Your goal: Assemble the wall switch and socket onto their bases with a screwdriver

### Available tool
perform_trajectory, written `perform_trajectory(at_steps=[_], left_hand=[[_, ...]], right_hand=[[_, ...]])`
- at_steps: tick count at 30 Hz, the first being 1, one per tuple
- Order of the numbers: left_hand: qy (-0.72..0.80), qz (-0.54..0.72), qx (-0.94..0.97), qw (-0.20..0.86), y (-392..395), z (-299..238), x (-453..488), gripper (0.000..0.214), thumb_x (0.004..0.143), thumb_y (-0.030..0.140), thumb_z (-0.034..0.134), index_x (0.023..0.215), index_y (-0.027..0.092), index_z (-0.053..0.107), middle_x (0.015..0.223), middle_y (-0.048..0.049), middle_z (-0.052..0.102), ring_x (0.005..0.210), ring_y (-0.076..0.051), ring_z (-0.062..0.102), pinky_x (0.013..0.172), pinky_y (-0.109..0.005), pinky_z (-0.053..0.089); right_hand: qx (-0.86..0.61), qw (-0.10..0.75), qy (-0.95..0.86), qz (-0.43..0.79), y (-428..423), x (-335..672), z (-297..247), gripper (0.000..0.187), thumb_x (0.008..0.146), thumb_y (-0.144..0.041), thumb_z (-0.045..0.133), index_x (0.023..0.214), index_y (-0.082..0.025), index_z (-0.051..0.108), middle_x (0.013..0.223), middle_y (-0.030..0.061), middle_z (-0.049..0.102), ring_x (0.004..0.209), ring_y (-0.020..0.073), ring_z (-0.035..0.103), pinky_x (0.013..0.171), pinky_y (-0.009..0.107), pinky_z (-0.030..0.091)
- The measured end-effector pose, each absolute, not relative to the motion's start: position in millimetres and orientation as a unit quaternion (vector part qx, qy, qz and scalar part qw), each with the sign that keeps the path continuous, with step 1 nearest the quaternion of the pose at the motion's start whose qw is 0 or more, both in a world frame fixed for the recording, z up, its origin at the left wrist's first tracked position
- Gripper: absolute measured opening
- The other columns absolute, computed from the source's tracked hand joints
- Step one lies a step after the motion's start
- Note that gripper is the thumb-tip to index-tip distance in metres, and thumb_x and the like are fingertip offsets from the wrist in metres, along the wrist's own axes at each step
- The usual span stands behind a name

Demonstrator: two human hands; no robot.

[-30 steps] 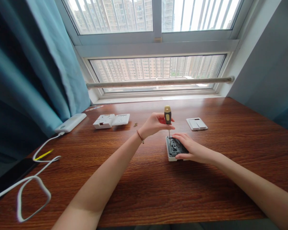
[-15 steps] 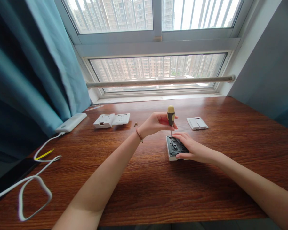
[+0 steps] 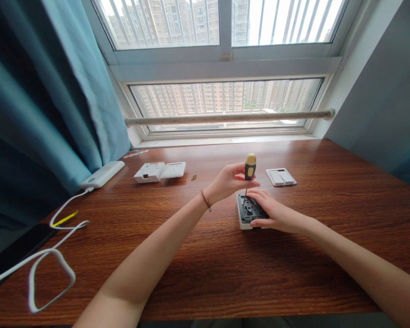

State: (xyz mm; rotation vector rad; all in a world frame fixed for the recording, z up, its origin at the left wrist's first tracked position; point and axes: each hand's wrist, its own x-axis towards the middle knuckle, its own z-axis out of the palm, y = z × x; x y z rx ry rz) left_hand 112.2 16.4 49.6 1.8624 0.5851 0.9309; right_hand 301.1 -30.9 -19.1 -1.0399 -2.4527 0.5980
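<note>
A wall switch module (image 3: 246,214) with a white frame and dark inside lies on the wooden table (image 3: 205,255). My right hand (image 3: 275,213) rests over its right side, fingers curled round it, holding it down. My left hand (image 3: 227,182) grips a small screwdriver (image 3: 249,167) with a yellow and black handle. The tool stands nearly upright, leaning right, with its tip down in the module's upper left part. A thin bracelet sits on my left wrist.
A white switch cover (image 3: 280,176) lies behind the module. Further left are a white socket part (image 3: 160,171), small screws (image 3: 193,177), a white power bank (image 3: 103,174) and its looping cable (image 3: 51,264). A teal curtain (image 3: 48,100) hangs at left.
The screwdriver handle has shifted to the right and now leans that way, my left hand moving with it. My right hand has stayed on the module.
</note>
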Motion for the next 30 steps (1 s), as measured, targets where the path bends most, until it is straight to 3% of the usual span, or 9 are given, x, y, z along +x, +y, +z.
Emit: perform_trajectory(at_steps=[5,14,23,30], left_hand=[[0.253,0.369,0.779,0.439,17.5,48.4,111.3,0.025,0.062,0.029,0.072,0.077,0.011,0.063,0.078,-0.0037,0.061,0.074,-0.013,0.056,0.071,-0.025,0.048],[0.250,0.370,0.724,0.526,28.1,43.6,102.3,0.032,0.058,0.023,0.074,0.086,0.010,0.064,0.088,-0.0068,0.066,0.076,-0.013,0.061,0.076,-0.029,0.051],[0.219,0.317,0.739,0.553,30.4,51.8,91.2,0.035,0.066,0.023,0.070,0.097,0.009,0.063,0.081,-0.0061,0.066,0.078,-0.014,0.061,0.077,-0.029,0.050],[0.174,0.277,0.755,0.569,30.0,55.0,89.5,0.037,0.070,0.023,0.067,0.104,0.010,0.062,0.090,-0.0102,0.068,0.084,-0.016,0.061,0.080,-0.031,0.049]], right_hand=[[-0.369,0.198,-0.885,0.205,-30.0,301.8,-19.6,0.073,0.073,-0.051,0.061,0.132,-0.021,0.029,0.134,0.0130,0.033,0.125,0.0285,0.028,0.103,0.046,0.028],[-0.372,0.199,-0.882,0.211,-31.7,300.2,-16.8,0.072,0.073,-0.050,0.060,0.131,-0.022,0.030,0.131,0.0129,0.036,0.121,0.0279,0.033,0.101,0.045,0.030],[-0.372,0.202,-0.881,0.214,-31.8,299.7,-16.4,0.072,0.072,-0.050,0.061,0.131,-0.022,0.030,0.131,0.0130,0.036,0.120,0.0281,0.034,0.101,0.046,0.031],[-0.373,0.197,-0.881,0.214,-31.4,300.1,-16.4,0.072,0.073,-0.050,0.060,0.132,-0.022,0.030,0.131,0.0132,0.035,0.122,0.0284,0.032,0.102,0.046,0.029]])
